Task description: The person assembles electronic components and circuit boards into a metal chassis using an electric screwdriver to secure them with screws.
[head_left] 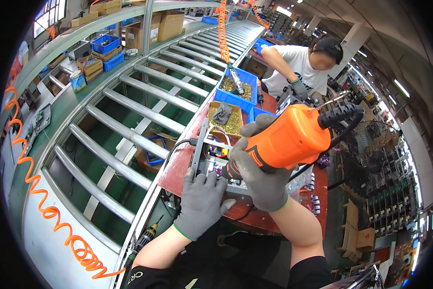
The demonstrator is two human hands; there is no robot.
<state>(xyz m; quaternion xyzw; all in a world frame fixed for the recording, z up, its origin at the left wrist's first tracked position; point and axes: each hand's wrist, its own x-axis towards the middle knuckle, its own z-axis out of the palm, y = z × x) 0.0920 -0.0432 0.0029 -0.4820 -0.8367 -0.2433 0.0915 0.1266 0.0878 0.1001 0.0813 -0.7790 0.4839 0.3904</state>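
Here's the right hand (pixel 264 180), grey-gloved, wrapped firmly around the orange corded power driver (pixel 296 137), whose nose dips towards eight o'clock; glove and tool hide the bit, so I can't tell if it touches anything. And the left hand (pixel 202 204), gloved too, clutches nothing: palm down, fingers spread along the near edge of the open metal electronics chassis (pixel 196 153), thumb out towards two o'clock.

That chassis sits on the red bench top (pixel 269 219), right under the driver's nose. The driver looks bulky and top-heavy, hard-shelled, fairly slick; best held close round the body behind the nose, with the stiff black cable (pixel 337 115) kept clear at its back end. The chassis seems rigid, but its wiring and board look fragile: hold it by the metal walls.

Taking the chassis as the dial's centre, a cardboard box of brass-coloured fasteners (pixel 235 126) is just off twelve, a grey cloth item (pixel 222 113) on top. Beyond, at one, there's the blue plastic bin (pixel 249 79); between one and two, a co-worker (pixel 298 62) bends over another assembly. And at ten, the roller conveyor (pixel 128 131) sweeps by!
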